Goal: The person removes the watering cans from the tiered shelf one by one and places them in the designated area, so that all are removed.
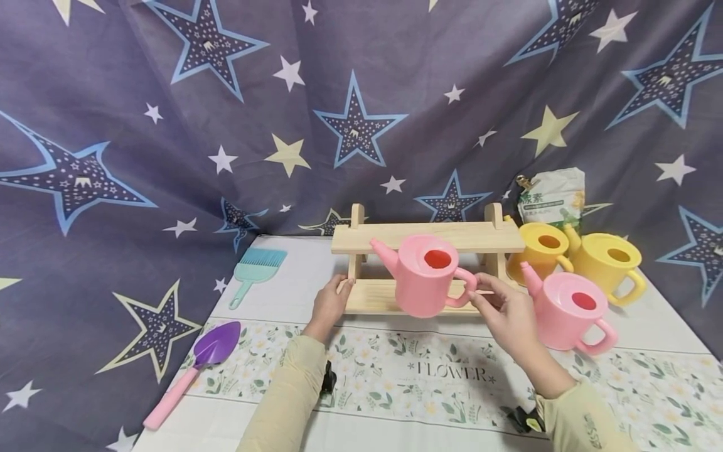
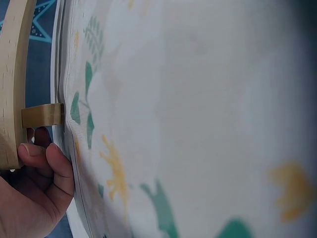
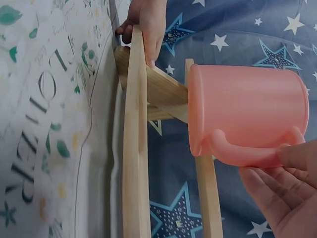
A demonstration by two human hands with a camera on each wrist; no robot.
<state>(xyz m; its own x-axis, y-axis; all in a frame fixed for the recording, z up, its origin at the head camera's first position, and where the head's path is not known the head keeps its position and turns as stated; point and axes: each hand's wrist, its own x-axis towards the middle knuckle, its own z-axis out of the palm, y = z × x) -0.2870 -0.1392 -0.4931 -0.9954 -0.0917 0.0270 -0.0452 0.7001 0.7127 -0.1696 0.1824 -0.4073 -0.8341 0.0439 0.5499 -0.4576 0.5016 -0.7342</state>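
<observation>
A pink watering can is held in front of the two-tier wooden rack, its spout pointing left. My right hand pinches the can's handle between thumb and fingers; in the right wrist view the can looks raised off the lower plank. At the rack's left end, my left hand grips the lower plank. The left wrist view shows the fingers of this hand curled at the plank's end, beside a wooden leg.
Right of the rack stand a second pink watering can, two yellow watering cans and a white printed bag with a clip. On the left lie a teal brush and a purple trowel. A star-patterned curtain hangs behind.
</observation>
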